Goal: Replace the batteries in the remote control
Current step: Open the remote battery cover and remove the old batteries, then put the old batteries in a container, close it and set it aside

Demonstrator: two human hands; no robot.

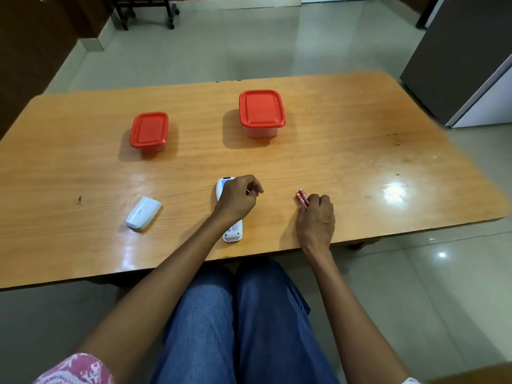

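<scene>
A: What's the surface like?

B: A glossy wooden table with rounded corners, light glaring off it toward 3 o'clock. It stands on a pale tiled floor. A grey cabinet rises at about 2 o'clock, and dark wheeled furniture legs show at 11 o'clock.

A: And the hands?

B: The left hand reaches in from 7 o'clock, wrist bent, and lies over the middle of the white remote control. Its fingers are curled loosely with thumb and forefinger tips close together; whether they pinch anything I cannot tell. The right hand rests on the table at 4 o'clock of the left, fingers curled down onto two red batteries, which stick out from under the fingertips toward 11 o'clock.

A: Where exactly is the remote?

B: Near the table's front edge, roughly centre, lying lengthwise from 12 to 6. Its open battery bay shows at the near end; the hand hides its middle.

A: Anything else about?

B: The white battery cover lies apart at 9 o'clock of the remote. Farther back stand two tubs with red lids: a small container at 11 o'clock and a larger container at 12. Blue-trousered knees show below the table.
</scene>
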